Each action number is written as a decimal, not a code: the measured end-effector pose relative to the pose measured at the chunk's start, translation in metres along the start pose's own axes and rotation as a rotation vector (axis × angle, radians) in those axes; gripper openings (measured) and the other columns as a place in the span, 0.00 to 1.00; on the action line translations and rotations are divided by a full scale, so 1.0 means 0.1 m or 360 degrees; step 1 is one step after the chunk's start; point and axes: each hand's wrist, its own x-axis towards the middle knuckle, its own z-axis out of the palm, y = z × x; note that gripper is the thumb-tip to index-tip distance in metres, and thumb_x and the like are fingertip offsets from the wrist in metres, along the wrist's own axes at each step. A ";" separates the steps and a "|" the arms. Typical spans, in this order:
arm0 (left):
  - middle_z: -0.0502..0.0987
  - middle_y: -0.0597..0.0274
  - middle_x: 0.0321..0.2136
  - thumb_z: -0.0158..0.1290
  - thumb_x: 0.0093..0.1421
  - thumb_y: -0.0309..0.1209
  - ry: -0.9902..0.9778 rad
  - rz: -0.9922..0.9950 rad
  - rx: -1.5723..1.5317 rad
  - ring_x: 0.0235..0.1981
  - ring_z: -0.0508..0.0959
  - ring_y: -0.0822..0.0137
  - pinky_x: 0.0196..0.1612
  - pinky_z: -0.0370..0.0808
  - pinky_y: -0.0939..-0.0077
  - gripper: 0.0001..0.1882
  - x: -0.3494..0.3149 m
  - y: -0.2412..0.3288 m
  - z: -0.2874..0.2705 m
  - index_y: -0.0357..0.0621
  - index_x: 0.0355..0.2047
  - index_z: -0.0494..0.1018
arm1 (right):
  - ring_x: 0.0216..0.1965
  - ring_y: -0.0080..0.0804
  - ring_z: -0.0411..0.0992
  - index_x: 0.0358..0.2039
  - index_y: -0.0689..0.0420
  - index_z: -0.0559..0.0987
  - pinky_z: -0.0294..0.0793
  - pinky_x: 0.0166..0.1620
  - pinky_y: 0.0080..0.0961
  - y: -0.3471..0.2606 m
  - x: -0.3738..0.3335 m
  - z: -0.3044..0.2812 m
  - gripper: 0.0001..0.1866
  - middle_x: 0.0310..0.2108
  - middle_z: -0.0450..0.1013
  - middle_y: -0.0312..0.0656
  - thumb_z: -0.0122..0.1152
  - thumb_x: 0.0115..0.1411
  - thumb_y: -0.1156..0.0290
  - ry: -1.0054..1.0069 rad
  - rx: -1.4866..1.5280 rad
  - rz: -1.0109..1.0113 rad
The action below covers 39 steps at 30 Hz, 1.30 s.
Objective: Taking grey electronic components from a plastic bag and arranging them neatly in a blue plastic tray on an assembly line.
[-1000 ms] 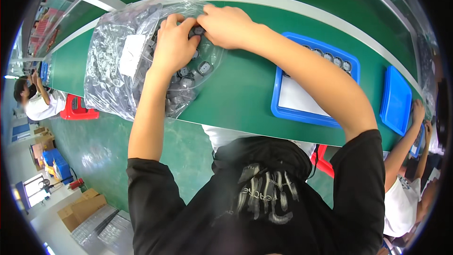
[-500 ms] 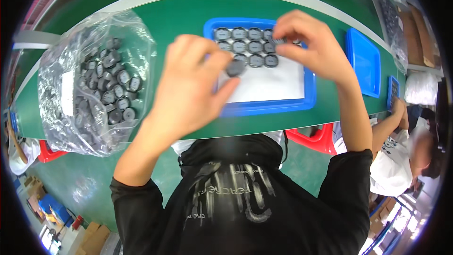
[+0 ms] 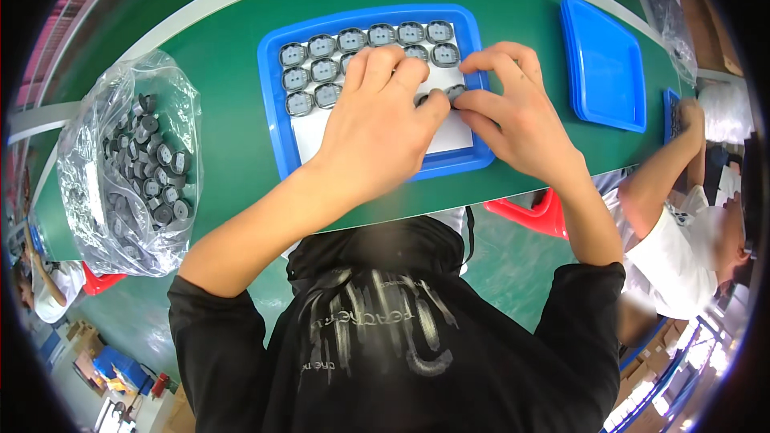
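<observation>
A blue tray [image 3: 277,116] lies in front of me, lined with white paper. Rows of small dark grey rounded plastic caps [image 3: 351,39] stand on the paper, several of them hidden under my left hand. My left hand [image 3: 373,124] reaches across the middle of the tray, its thumb and index finger closed around a cap [image 3: 420,99]. At the tray's right side my right hand [image 3: 517,112] pinches another cap [image 3: 455,95] between thumb and fingers, close beside the left fingertips.
Left of the tray stands a clear plastic bag [image 3: 88,184] holding many loose grey caps. Stacked blue trays [image 3: 605,72] lie to the right on the green table [image 3: 233,168]. Farther right, a co-worker's arm [image 3: 666,152] reaches to another tray. A red stool [image 3: 533,215] is below the table edge.
My view has shifted, so the tray appears farther left. Both hands have moved toward each other over the tray's right part, and the right hand is lower among the rows.
</observation>
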 end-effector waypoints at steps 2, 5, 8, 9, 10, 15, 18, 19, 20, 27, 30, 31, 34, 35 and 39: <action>0.73 0.56 0.45 0.68 0.44 0.27 0.0039 -0.0019 -0.0002 0.51 0.69 0.50 0.54 0.67 0.52 0.19 0.04 -0.01 0.03 0.44 0.39 0.79 | 0.56 0.48 0.64 0.32 0.57 0.83 0.69 0.57 0.41 0.02 0.03 0.03 0.09 0.50 0.72 0.42 0.71 0.48 0.78 0.0057 -0.0016 0.0042; 0.73 0.57 0.44 0.69 0.44 0.26 0.0112 -0.0058 0.0025 0.50 0.69 0.50 0.53 0.67 0.53 0.19 0.09 -0.03 0.06 0.44 0.38 0.79 | 0.55 0.48 0.64 0.32 0.57 0.83 0.69 0.57 0.40 0.04 0.06 0.06 0.08 0.50 0.72 0.41 0.71 0.49 0.78 0.0095 -0.0003 0.0072; 0.73 0.54 0.42 0.65 0.47 0.26 0.0150 -0.0089 0.0042 0.50 0.69 0.49 0.54 0.67 0.53 0.14 0.12 -0.04 0.06 0.41 0.36 0.80 | 0.55 0.48 0.64 0.32 0.57 0.83 0.69 0.57 0.41 0.05 0.08 0.10 0.08 0.50 0.73 0.41 0.71 0.49 0.78 0.0118 -0.0002 0.0050; 0.73 0.51 0.40 0.61 0.50 0.26 0.0162 -0.0091 0.0026 0.50 0.69 0.48 0.55 0.67 0.53 0.10 0.14 -0.04 0.05 0.39 0.34 0.81 | 0.55 0.48 0.64 0.32 0.57 0.83 0.69 0.57 0.41 0.06 0.10 0.11 0.08 0.50 0.73 0.41 0.71 0.49 0.78 0.0119 -0.0003 0.0050; 0.73 0.51 0.40 0.61 0.50 0.26 0.0163 -0.0091 0.0025 0.50 0.69 0.48 0.55 0.67 0.53 0.10 0.14 -0.06 0.05 0.39 0.34 0.81 | 0.56 0.48 0.64 0.31 0.57 0.83 0.69 0.57 0.41 0.06 0.11 0.12 0.08 0.50 0.73 0.41 0.71 0.49 0.77 0.0130 0.0005 0.0042; 0.74 0.59 0.43 0.70 0.45 0.28 0.0108 -0.0161 -0.0074 0.49 0.70 0.52 0.53 0.69 0.55 0.20 0.12 -0.11 -0.08 0.46 0.41 0.80 | 0.56 0.48 0.64 0.33 0.57 0.83 0.68 0.58 0.41 0.07 0.17 0.13 0.09 0.52 0.73 0.41 0.72 0.49 0.76 0.0115 0.0000 0.0011; 0.75 0.57 0.39 0.69 0.46 0.28 0.0185 -0.0202 -0.0052 0.48 0.71 0.51 0.53 0.69 0.56 0.20 -0.03 -0.29 -0.43 0.45 0.42 0.81 | 0.57 0.48 0.65 0.35 0.57 0.83 0.68 0.58 0.42 0.03 0.28 0.05 0.11 0.53 0.73 0.40 0.72 0.49 0.76 0.0155 0.0025 0.0013; 0.77 0.56 0.40 0.68 0.49 0.29 0.0182 -0.0343 -0.0005 0.48 0.73 0.50 0.52 0.71 0.57 0.18 -0.13 -0.37 -0.61 0.44 0.41 0.80 | 0.56 0.48 0.65 0.36 0.57 0.83 0.68 0.58 0.42 0.01 0.30 0.00 0.12 0.53 0.74 0.40 0.72 0.49 0.76 0.0230 0.0042 -0.0004; 0.79 0.51 0.41 0.67 0.52 0.29 0.0166 -0.0581 0.0039 0.48 0.75 0.49 0.52 0.73 0.58 0.16 -0.23 -0.48 -0.79 0.43 0.42 0.80 | 0.55 0.47 0.66 0.36 0.57 0.83 0.68 0.58 0.42 0.02 0.30 -0.05 0.12 0.53 0.74 0.40 0.73 0.49 0.76 0.0306 0.0035 -0.0002; 0.70 0.37 0.60 0.52 0.69 0.40 -0.0144 -0.1541 0.0829 0.61 0.70 0.40 0.64 0.66 0.54 0.28 -1.71 -1.71 -1.74 0.48 0.67 0.65 | 0.52 0.50 0.72 0.42 0.57 0.79 0.75 0.53 0.40 -0.58 1.28 0.42 0.14 0.50 0.72 0.49 0.68 0.55 0.69 0.0159 0.0754 -0.0533; 0.71 0.40 0.57 0.51 0.69 0.39 -0.0209 -0.1317 0.0789 0.60 0.70 0.40 0.64 0.65 0.53 0.22 -1.80 -1.79 -1.65 0.47 0.61 0.71 | 0.44 0.53 0.77 0.43 0.60 0.78 0.80 0.46 0.43 -1.12 1.88 0.71 0.15 0.51 0.71 0.55 0.62 0.54 0.70 -0.0426 0.0687 -0.0612; 0.71 0.42 0.58 0.52 0.67 0.37 -0.0204 -0.1323 0.0870 0.59 0.69 0.40 0.63 0.64 0.51 0.19 -1.69 -1.62 -1.57 0.42 0.55 0.74 | 0.43 0.54 0.77 0.44 0.60 0.78 0.80 0.45 0.43 -1.28 2.07 0.91 0.16 0.51 0.71 0.56 0.63 0.54 0.70 -0.0460 0.0696 -0.0639; 0.71 0.42 0.57 0.56 0.62 0.29 -0.0201 -0.1236 0.0665 0.58 0.69 0.40 0.61 0.64 0.50 0.18 -1.72 -1.46 -1.55 0.43 0.53 0.75 | 0.45 0.56 0.78 0.47 0.60 0.79 0.80 0.44 0.44 -1.66 2.44 1.42 0.19 0.50 0.72 0.56 0.63 0.56 0.67 -0.0508 0.0529 -0.0532; 0.71 0.42 0.57 0.56 0.62 0.29 -0.0182 -0.1221 0.0670 0.58 0.69 0.40 0.61 0.64 0.50 0.18 -1.71 -1.37 -1.54 0.43 0.53 0.75 | 0.45 0.56 0.78 0.47 0.60 0.79 0.80 0.44 0.44 -1.67 2.53 1.50 0.19 0.50 0.72 0.56 0.63 0.56 0.67 -0.0494 0.0509 -0.0534; 0.72 0.45 0.55 0.58 0.60 0.25 0.0035 -0.1262 0.0351 0.58 0.70 0.43 0.61 0.65 0.53 0.15 -1.62 -1.18 -1.48 0.39 0.48 0.76 | 0.43 0.55 0.79 0.53 0.60 0.77 0.80 0.42 0.46 -1.57 2.75 1.74 0.25 0.53 0.69 0.59 0.65 0.55 0.65 -0.0567 0.0416 -0.0588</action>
